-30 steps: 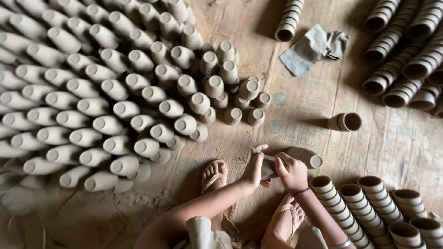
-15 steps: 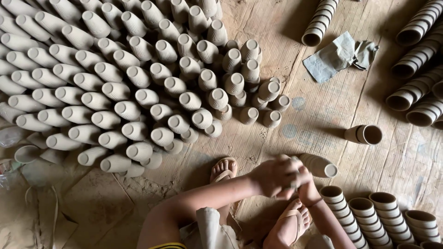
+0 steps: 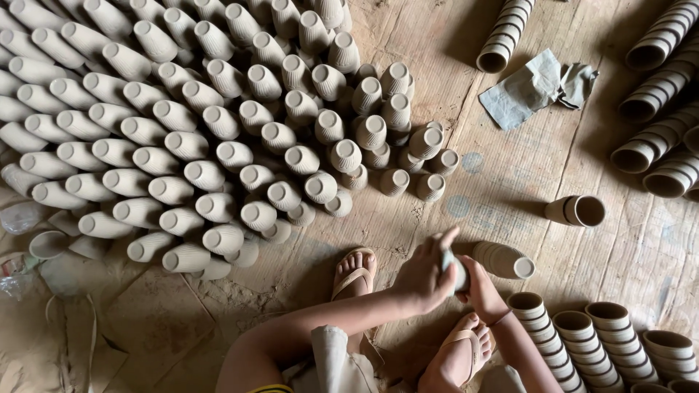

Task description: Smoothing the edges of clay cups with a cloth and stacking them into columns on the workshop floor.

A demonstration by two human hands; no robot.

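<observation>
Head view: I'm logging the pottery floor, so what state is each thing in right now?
Left hand: closed around a small clay cup.
Right hand: gripping the same cup from the other side.
Upturned cups: stacked bottoms up, packed in rows.
Lone cup: lying on its side, mouth open.
Nested cup stacks: lying in rows, mouths visible.
Grey cloth: crumpled on the wooden floor.
</observation>
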